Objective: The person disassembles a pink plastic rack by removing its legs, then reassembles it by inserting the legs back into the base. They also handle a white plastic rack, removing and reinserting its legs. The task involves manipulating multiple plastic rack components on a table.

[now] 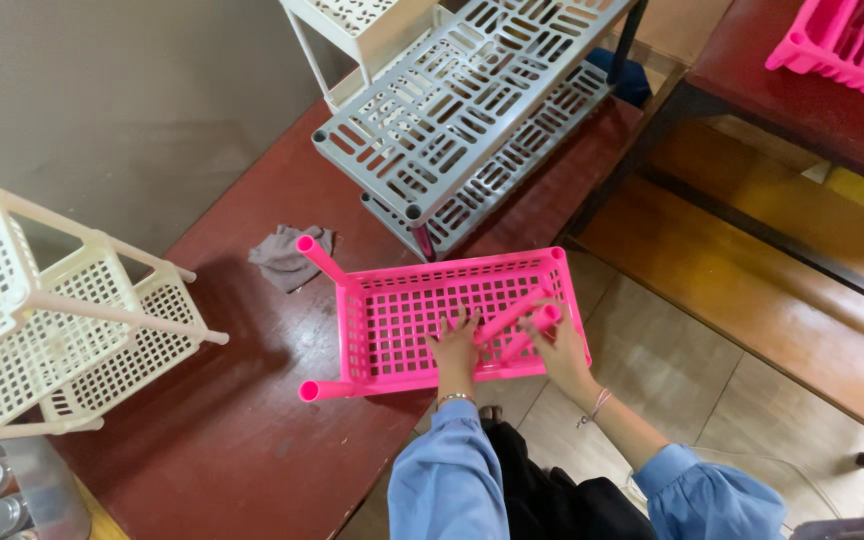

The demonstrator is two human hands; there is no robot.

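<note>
A pink plastic lattice tray [402, 300] lies on the edge of a dark red table [252, 440], with two pink tube legs [320, 258] fitted at its left corners. My left hand [455, 350] rests flat on the tray's lattice floor, fingers spread. My right hand [559, 345] is at the tray's near right corner, gripping a loose pink tube [544, 318]. A second loose pink tube [510, 315] lies slanted inside the tray between my hands. Both sleeves are light blue.
A grey two-tier lattice rack [452, 110] stands tilted behind the tray. A cream rack [42, 320] lies on its side at the left. A grey cloth [290, 255] sits on the table. Another pink tray [852, 45] rests on a wooden bench at top right.
</note>
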